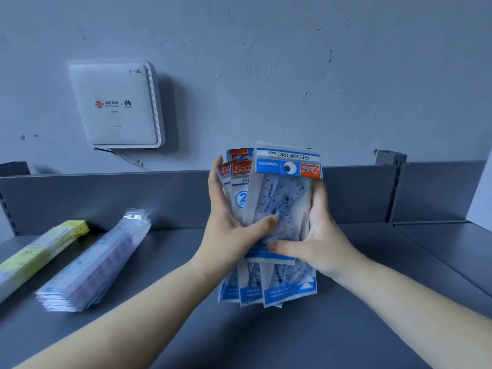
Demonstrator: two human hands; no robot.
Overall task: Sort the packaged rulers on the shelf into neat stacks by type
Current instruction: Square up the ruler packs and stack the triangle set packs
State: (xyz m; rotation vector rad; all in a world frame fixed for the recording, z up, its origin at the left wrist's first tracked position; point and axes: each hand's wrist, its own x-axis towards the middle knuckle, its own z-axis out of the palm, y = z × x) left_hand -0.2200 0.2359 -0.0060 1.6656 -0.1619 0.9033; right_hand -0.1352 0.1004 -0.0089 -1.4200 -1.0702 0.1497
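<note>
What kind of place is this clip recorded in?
Probably a small shop or stockroom: a grey metal shelf with slotted uprights, retail-packed geometric ruler sets held in both hands, sorted ruler stacks on the shelf, and a wall-mounted WiFi router.

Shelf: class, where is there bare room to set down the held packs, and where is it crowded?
Bare shelf lies right of the hands, up to the back panel, and between the clear stack and the packs. The left end is crowded: yellow stack beside the clear one.

Single head view, looking forward and down, close over grey shelf (pixel 266 342) toward wall (pixel 292 62).
</note>
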